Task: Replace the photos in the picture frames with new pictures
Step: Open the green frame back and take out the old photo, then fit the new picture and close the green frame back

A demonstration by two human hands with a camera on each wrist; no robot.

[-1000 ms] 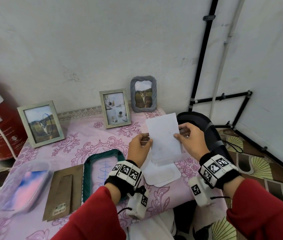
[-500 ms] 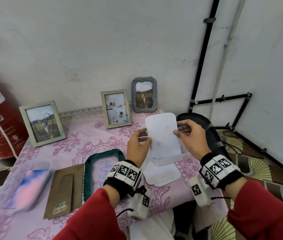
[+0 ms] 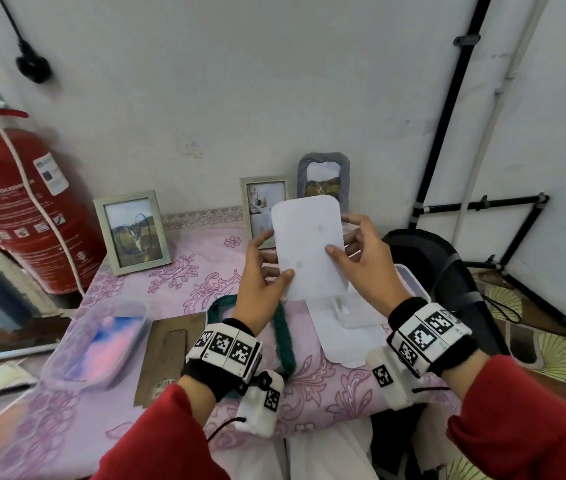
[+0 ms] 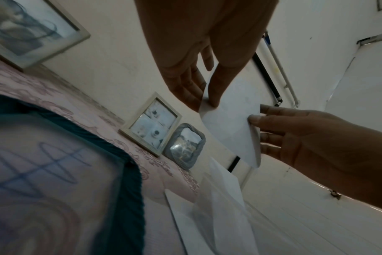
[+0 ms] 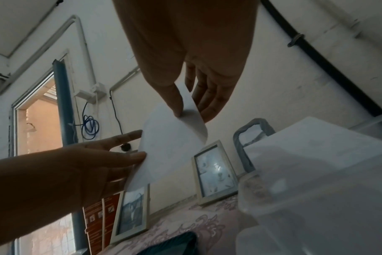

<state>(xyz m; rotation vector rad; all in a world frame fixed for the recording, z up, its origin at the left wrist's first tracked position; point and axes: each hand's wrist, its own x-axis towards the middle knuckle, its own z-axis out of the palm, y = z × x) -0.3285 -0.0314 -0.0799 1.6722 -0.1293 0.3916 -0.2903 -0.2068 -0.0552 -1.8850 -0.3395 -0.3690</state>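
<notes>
Both hands up over the counter [image 3: 177,278], pinching one white rounded-corner sheet [image 3: 309,244] by its side edges: left hand [image 3: 260,278] with thumb in front and fingers behind, right hand [image 3: 364,258] likewise. Sheet upright, blank side toward the head camera. Probably mid-step, new picture or backing being checked before going into the green frame [image 3: 283,341] lying flat below. Next move likely calls for turning the sheet and lining its corners with the opening. Printed side hidden; green frame partly behind the left wrist; clear plastic piece [image 3: 354,313] beneath hard to identify.
</notes>
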